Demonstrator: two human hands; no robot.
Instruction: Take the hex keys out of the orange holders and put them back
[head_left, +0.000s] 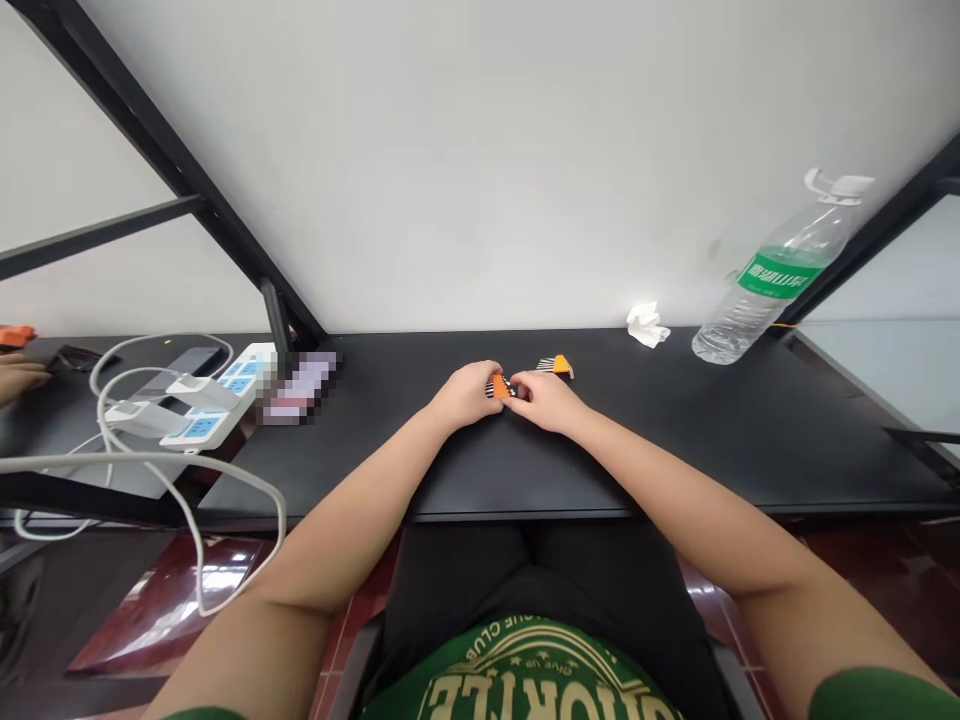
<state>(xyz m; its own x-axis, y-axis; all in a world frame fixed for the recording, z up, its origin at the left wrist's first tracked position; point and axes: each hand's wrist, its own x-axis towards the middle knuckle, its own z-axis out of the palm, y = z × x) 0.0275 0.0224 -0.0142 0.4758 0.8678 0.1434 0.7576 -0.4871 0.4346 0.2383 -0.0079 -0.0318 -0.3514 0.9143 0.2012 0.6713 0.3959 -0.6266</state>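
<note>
Low over the black desk, my left hand (469, 395) is closed round a small orange holder (500, 386) with a row of thin dark and silver rods, which looks like a hex key set. My right hand (551, 400) closes its fingertips on the right end of the same set, where dark rod ends show. Both palms and most of the fingers' undersides are hidden. Just behind my right hand lies a second orange hex key set (559, 366), its silver rods pointing left.
Crumpled tissue (647, 325) and a tilted-looking clear water bottle (772, 275) stand at the back right. To the left are a pixelated phone-like item (301, 388), a white power strip (225, 395) and looping white cables (274, 490). Another person's hand (19, 378) shows at far left.
</note>
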